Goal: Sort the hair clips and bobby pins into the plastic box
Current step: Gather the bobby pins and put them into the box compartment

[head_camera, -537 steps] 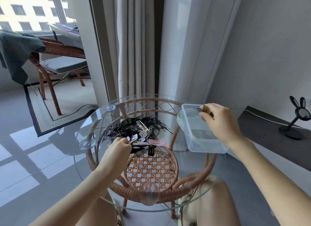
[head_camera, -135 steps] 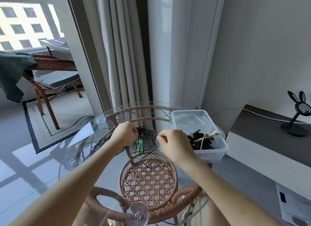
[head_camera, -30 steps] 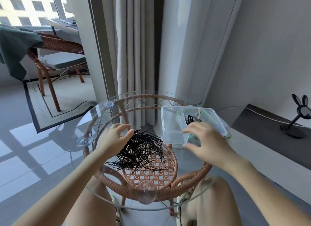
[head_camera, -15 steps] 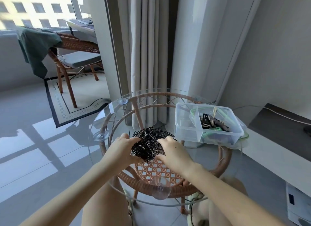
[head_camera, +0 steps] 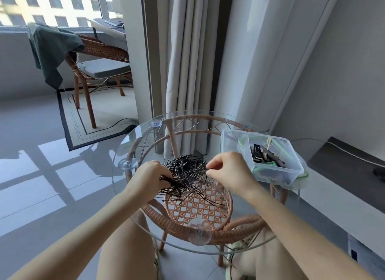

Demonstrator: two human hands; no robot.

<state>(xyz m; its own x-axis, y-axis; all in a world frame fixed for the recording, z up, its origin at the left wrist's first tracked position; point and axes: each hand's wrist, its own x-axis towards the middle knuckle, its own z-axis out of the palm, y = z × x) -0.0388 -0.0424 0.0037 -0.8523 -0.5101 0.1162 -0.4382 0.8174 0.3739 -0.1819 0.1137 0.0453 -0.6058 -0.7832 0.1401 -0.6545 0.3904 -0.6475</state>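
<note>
Left hand (head_camera: 151,175), right hand (head_camera: 228,171) grip bobby pins (head_camera: 185,171); box (head_camera: 275,172) at table (head_camera: 129,146) edge.

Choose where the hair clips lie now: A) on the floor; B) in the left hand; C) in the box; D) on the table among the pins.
C: the clips lie in the box, and only black pins show on the table.
</note>
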